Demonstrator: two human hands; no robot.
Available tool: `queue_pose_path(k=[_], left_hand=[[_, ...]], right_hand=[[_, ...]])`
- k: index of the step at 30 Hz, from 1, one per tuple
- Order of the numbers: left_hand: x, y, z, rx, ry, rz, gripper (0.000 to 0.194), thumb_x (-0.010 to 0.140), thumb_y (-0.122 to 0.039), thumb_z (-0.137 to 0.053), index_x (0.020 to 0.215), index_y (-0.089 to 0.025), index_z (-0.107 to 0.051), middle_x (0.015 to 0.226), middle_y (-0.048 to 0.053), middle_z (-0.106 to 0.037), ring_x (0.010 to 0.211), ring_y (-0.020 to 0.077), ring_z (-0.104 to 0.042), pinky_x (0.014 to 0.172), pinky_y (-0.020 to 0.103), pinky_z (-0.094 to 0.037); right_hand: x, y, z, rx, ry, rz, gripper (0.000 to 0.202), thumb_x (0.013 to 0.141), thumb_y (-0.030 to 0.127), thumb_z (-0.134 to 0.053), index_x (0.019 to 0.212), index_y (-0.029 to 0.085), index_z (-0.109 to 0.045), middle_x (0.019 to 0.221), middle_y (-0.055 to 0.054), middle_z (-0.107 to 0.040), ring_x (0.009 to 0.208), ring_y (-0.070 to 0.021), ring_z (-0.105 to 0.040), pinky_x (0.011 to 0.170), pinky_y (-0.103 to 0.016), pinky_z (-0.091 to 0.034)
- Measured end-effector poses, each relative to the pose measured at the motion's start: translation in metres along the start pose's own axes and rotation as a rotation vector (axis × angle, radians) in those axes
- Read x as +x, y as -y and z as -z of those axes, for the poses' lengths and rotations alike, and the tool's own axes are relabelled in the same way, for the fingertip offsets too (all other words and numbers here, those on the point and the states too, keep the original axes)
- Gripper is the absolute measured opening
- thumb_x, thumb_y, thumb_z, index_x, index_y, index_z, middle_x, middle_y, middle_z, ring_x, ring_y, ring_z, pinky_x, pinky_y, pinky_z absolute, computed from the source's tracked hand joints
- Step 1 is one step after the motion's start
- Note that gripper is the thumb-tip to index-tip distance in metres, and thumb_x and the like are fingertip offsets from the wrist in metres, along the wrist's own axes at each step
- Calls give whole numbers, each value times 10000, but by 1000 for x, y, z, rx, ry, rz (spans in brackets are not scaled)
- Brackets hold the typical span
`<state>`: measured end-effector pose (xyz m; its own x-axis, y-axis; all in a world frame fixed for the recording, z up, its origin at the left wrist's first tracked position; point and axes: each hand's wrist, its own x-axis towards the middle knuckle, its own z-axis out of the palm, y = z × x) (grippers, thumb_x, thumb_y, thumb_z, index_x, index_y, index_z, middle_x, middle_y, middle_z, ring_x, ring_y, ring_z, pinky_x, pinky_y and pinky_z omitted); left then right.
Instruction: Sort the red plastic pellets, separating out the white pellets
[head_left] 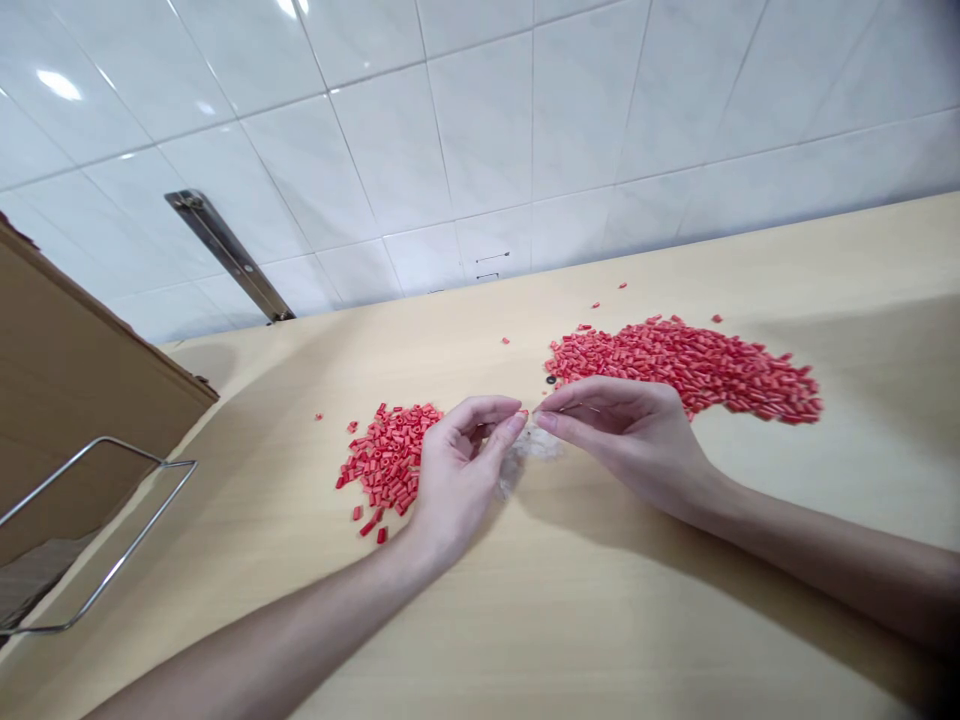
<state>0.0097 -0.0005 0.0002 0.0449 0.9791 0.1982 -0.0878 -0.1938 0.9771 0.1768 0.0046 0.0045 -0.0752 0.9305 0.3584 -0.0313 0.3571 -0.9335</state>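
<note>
While white tiled wall (487, 120) fills the upper view, a pale wooden bench (465, 640) spreads out below it. At the left edge stands a brown cardboard box (75, 340), its side leaning into view. Next come the person's two bare hands, raised near the middle of the bench with their fingertips almost meeting. The larger of two heaps, a long red pile (682, 365) of short tube-like pieces, lies behind and beyond the right hand (645, 440); a bent wire frame (180, 463) sits in front of the box, and a metal bar (232, 250) slants against the tiles. The smaller red heap (390, 450) lies just beside the left hand (461, 480), a few pieces strayed from its near edge. Under the fingertips is a little patch of clear scraps (544, 443), too blurred to make out. The left grip is narrow, thumb and forefinger pinching a small red piece (523, 413) between the two hands; the right grip is narrow too, close by that piece, though I cannot tell whether it holds anything. Smallest, a black ring (551, 380) lies by the long pile's left end.
</note>
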Motion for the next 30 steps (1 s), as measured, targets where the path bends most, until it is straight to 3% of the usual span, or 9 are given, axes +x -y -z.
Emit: queue_pose_path(k=[18, 23, 30], left_hand=[[-1, -4, -1, 1, 37, 4, 56, 763, -159, -742, 812, -179, -759, 822, 38, -756, 789, 141, -680, 745, 237, -537], [-1, -3, 0, 9, 38, 4, 60, 770, -187, -740, 826, -172, -756, 837, 51, -754, 810, 155, -681, 759, 255, -538], [-2, -3, -2, -25, 36, 13, 51, 767, -170, -744, 816, -180, -755, 817, 28, -752, 778, 125, -674, 729, 209, -532]], right_hand=[[1, 3, 2, -45, 13, -56, 123, 669, 317, -837, 759, 254, -781, 790, -22, -773, 753, -212, -727, 737, -336, -622], [1, 2, 2, -6, 1, -104, 194, 594, 305, -881, 746, 249, -775, 776, -15, -770, 751, -212, -728, 729, -328, -623], [3, 0, 5, 112, 49, -186, 200, 621, 304, -870, 788, 249, -774, 801, -18, -779, 754, -201, -736, 737, -307, -609]])
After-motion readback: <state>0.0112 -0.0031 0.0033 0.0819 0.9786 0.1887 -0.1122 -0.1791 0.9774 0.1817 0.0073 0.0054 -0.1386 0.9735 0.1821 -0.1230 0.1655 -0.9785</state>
